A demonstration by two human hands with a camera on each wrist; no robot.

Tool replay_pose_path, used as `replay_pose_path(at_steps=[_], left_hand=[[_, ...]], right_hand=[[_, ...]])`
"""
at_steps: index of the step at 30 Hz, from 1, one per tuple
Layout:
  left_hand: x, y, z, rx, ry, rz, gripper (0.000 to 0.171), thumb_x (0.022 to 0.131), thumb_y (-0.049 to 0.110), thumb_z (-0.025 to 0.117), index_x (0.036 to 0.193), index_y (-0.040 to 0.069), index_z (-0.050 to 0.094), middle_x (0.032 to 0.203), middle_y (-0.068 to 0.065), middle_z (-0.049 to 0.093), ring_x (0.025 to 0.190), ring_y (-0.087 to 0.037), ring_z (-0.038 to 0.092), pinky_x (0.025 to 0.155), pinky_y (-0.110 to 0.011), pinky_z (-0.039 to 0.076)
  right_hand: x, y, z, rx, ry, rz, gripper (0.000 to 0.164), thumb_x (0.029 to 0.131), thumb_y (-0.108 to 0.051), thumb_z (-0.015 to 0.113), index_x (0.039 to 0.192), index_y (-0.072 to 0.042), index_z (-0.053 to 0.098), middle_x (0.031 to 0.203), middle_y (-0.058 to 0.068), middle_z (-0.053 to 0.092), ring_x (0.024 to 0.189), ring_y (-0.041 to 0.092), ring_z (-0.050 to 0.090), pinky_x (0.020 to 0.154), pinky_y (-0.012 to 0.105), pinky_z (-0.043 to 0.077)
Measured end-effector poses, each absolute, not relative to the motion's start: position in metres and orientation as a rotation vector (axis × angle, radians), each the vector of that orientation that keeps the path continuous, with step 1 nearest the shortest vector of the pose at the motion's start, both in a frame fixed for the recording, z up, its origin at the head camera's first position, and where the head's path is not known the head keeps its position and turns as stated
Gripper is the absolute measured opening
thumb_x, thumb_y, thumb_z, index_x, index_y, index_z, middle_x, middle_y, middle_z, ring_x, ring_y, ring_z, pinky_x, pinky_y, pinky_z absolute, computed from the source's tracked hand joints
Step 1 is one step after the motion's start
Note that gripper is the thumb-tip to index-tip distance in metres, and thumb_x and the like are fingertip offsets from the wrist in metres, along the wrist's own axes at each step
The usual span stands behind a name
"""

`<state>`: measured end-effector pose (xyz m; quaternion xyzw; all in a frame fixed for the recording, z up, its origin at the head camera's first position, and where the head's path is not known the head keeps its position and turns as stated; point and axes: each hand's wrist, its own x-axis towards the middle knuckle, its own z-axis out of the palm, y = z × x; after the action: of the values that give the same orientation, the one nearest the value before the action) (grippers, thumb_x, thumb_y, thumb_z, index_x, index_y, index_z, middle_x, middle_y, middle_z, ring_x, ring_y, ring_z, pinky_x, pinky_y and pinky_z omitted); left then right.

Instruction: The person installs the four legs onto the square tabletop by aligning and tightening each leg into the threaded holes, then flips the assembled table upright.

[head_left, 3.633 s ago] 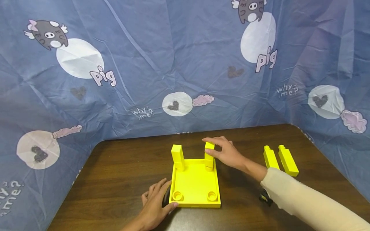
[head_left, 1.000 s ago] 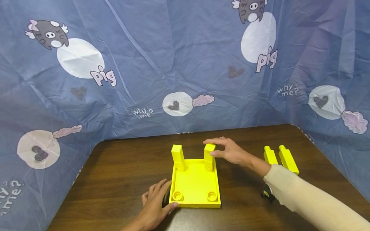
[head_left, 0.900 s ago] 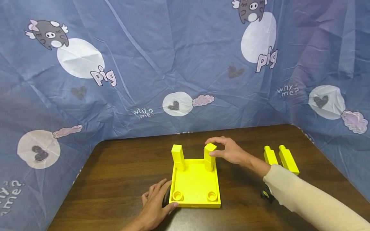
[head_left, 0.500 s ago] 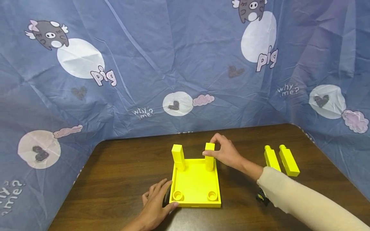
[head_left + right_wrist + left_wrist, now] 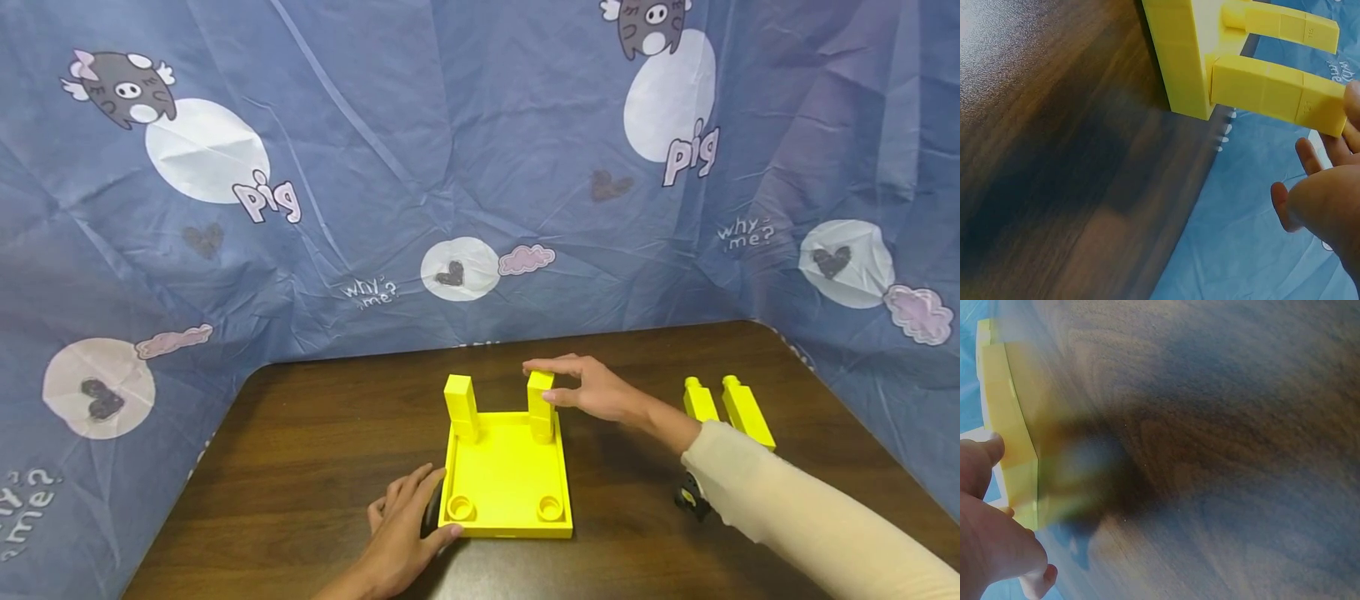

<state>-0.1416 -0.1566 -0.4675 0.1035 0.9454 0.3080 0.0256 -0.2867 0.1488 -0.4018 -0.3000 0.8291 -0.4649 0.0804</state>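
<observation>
A yellow toy tabletop (image 5: 510,479) with a raised rim lies upside down on the table, two round sockets at its near corners. My left hand (image 5: 401,525) grips its near left corner, thumb on the front edge. In the left wrist view that thumb (image 5: 994,449) presses the yellow side. Two square yellow legs stand in the far sockets. My right hand (image 5: 600,392) pinches the top of the far right leg (image 5: 541,408) between thumb and fingers. Untouched, the far left leg (image 5: 461,404) stands upright. The right wrist view shows the held leg (image 5: 1272,94) meeting the tabletop.
Two loose yellow legs (image 5: 746,412) with round pegs lie at the right on the brown wooden table (image 5: 322,442), partly behind my right forearm. A blue printed cloth (image 5: 337,167) hangs around the table's back and sides.
My right hand has shifted its fingers around the far right leg's top, and the leg has turned back and forth in its socket. The left hand and tabletop have stayed put.
</observation>
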Motion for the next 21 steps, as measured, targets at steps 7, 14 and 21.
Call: replay_pose_path(at_steps=[7, 14, 21], left_hand=[[-0.141, -0.157, -0.468, 0.318, 2.927, 0.945, 0.071, 0.084, 0.041, 0.072, 0.144, 0.019, 0.041, 0.149, -0.012, 0.036, 0.132, -0.033, 0.030, 0.094, -0.062, 0.016], [-0.141, -0.156, -0.468, 0.324, 2.929, 0.948, 0.071, 0.085, 0.041, 0.071, 0.145, 0.019, 0.041, 0.149, -0.012, 0.036, 0.132, -0.033, 0.030, 0.093, -0.061, 0.016], [-0.141, -0.156, -0.467, 0.320, 2.916, 0.958, 0.071, 0.085, 0.041, 0.071, 0.145, 0.019, 0.040, 0.149, -0.013, 0.035, 0.133, -0.033, 0.030, 0.093, -0.062, 0.016]], right_hand=[[-0.287, 0.145, -0.405, -0.844, 2.581, -1.453, 0.040, 0.084, -0.018, 0.075, 0.122, -0.011, 0.065, 0.122, 0.008, 0.064, 0.117, 0.028, 0.052, 0.100, 0.055, 0.035], [-0.282, 0.135, -0.410, -0.702, 2.799, -1.419, 0.034, 0.075, -0.028, 0.083, 0.100, -0.016, 0.064, 0.104, 0.004, 0.061, 0.105, 0.028, 0.051, 0.094, 0.055, 0.033], [-0.280, 0.133, -0.412, -0.708, 2.803, -1.404, 0.039, 0.076, -0.027, 0.083, 0.107, -0.016, 0.062, 0.107, 0.004, 0.059, 0.106, 0.028, 0.047, 0.093, 0.052, 0.026]])
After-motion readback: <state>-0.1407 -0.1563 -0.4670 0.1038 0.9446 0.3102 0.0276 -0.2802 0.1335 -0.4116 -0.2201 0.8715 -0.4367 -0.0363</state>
